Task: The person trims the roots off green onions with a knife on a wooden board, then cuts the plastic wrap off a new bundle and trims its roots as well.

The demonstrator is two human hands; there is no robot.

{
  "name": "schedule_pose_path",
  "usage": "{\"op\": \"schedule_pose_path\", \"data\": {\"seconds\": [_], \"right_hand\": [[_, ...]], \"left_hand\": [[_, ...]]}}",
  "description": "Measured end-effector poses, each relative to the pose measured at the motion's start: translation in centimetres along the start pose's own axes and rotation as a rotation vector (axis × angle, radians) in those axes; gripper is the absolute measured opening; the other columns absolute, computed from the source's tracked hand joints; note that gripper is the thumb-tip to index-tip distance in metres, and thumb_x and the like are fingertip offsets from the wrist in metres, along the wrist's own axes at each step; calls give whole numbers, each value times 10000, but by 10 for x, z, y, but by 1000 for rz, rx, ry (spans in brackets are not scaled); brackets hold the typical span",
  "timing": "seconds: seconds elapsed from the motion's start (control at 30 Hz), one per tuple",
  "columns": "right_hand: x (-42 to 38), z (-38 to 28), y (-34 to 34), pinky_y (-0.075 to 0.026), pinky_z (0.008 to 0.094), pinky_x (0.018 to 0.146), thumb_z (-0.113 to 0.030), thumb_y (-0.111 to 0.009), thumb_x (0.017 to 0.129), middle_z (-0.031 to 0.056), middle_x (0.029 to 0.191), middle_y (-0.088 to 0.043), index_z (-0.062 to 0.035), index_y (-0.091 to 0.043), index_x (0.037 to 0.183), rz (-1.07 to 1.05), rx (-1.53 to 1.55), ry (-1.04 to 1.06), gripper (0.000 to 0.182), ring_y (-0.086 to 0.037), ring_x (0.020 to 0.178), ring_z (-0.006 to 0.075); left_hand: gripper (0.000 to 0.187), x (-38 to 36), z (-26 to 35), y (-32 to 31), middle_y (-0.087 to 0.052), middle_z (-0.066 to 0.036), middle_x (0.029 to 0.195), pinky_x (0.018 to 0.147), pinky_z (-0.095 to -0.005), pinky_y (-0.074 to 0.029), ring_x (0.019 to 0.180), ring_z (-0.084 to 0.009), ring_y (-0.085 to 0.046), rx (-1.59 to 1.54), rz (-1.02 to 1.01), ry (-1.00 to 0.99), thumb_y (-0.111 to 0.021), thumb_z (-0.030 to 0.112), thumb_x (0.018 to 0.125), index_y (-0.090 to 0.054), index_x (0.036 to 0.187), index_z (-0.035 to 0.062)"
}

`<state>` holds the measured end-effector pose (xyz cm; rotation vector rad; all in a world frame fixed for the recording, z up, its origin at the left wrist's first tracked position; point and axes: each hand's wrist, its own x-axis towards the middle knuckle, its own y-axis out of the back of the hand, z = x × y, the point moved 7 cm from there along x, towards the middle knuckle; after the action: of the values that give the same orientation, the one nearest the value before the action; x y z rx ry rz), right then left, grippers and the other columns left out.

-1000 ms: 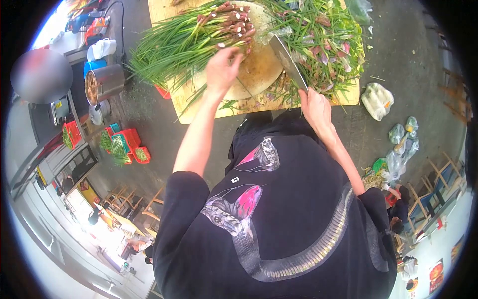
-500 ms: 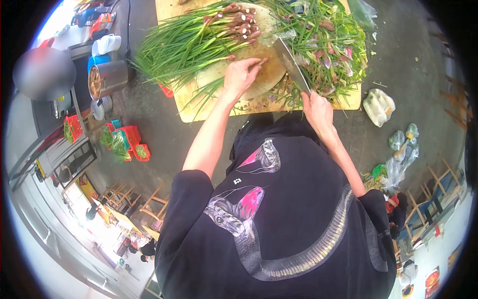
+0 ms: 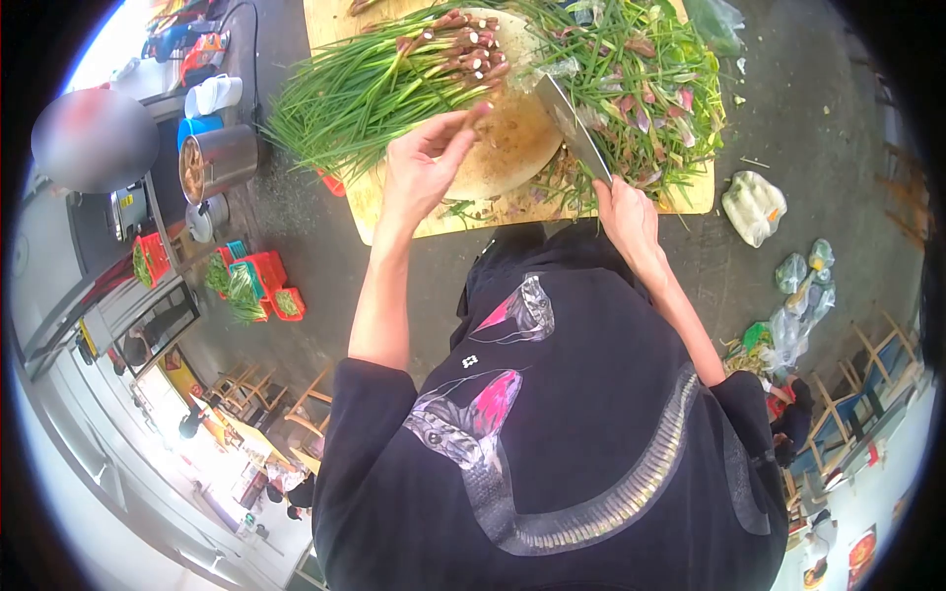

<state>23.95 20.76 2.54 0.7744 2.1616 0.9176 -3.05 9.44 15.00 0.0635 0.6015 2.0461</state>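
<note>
My left hand point(image 3: 426, 163) is above the left side of the round cutting board point(image 3: 522, 158), its fingers closed on a spring onion point(image 3: 480, 111). Only the reddish bulb end shows clearly past the fingertips; the hand hides the rest. At the board's right side, my right hand point(image 3: 629, 212) grips the handle of a broad knife point(image 3: 574, 128). The blade points away from me, along the edge of a heap of trimmed leaves and purple skins point(image 3: 650, 108). Beyond my left hand lies a pile of spring onions point(image 3: 394, 94), white cut ends facing right.
A wooden table point(image 3: 424, 229) bears everything. On the floor to the left stand a steel pot point(image 3: 227, 158) and red crates point(image 3: 264, 271) of greens. To the right lie a whitish bag point(image 3: 754, 209) and clear plastic bags point(image 3: 793, 310). Chairs and people appear farther back.
My left hand has moved left and lifted from the board's middle, carrying the spring onion. My right hand and the knife have stayed nearly still.
</note>
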Motion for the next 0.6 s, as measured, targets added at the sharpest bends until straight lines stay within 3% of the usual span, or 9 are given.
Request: {"op": "schedule_pose_path", "data": {"seconds": [0.03,0.13,0.17,0.27,0.37,0.47,0.6], "right_hand": [[0,0,1,-567,565,711,-304,-634,1061,263,829,-728,10,-693,946,-3,1,-9,339,-723,798,480],[-1,-2,1,-568,567,723,-305,-630,1063,264,833,-729,11,-690,945,-4,9,-9,342,-725,808,479],[-1,0,-1,-568,569,728,-306,-629,1063,264,835,-729,10,-689,946,7,12,4,343,-725,810,480],[0,1,2,-567,570,733,-302,-628,1065,265,834,-728,9,-690,947,6,-12,-3,338,-722,812,483],[2,-3,1,-565,571,730,-295,-630,1065,267,834,-728,9,-693,952,5,-6,5,330,-721,816,486],[7,-4,-7,-563,569,720,-285,-632,1065,268,831,-726,10,-694,956,15,-5,12,321,-719,816,486],[8,-7,-5,-562,564,709,-281,-628,1067,264,816,-723,9,-694,960,21,-16,28,316,-716,796,487]], "left_hand": [[266,-2,-6,5,-823,-54,999,816,-267,-580,885,-72,-732,-86,74,28,-714,184,1046,-800,1293,136],[273,-4,-11,-4,-800,-80,932,744,-289,-574,768,-104,-718,496,-164,69,-704,178,1022,-814,1271,191],[264,-8,-30,-15,-773,-119,900,700,-355,-578,695,-222,-707,639,-197,-17,-711,208,1000,-827,1235,240],[176,-18,-87,-55,-766,-123,897,746,-450,-604,831,-328,-746,738,-242,-174,-734,235,948,-838,1072,167],[145,-22,-84,-71,-739,-96,894,768,-458,-598,841,-325,-734,801,-107,-212,-728,208,933,-822,1035,165],[165,-14,-79,-69,-730,-71,928,802,-452,-595,878,-321,-727,737,33,-272,-708,144,933,-808,1063,161],[202,-3,-100,-78,-749,-88,1022,862,-445,-585,998,-336,-728,675,31,-253,-758,128,911,-781,1111,103]]}}
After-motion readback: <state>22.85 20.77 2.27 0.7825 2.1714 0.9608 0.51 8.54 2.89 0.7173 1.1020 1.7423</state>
